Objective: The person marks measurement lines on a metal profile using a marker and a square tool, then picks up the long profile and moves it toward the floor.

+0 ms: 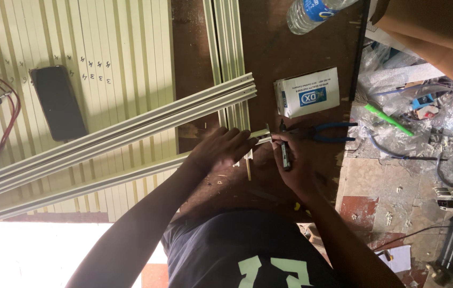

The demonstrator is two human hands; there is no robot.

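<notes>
Both hands meet at centre: left hand (221,149) fingers grip one pale rail (130,133); right hand (293,160) fingers hold one dark pen (285,154). One pair of blue pliers (328,133) lies right.

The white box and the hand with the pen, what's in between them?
In the head view, blue-handled pliers lie on the brown table between the white box and the right hand holding the pen.

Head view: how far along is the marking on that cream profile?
Done: several long profiles lie cut on the bench. In hand: left hand pins one profile's end; right hand puts a dark marker to it. Left: blue-handled pliers lie unused.
</notes>
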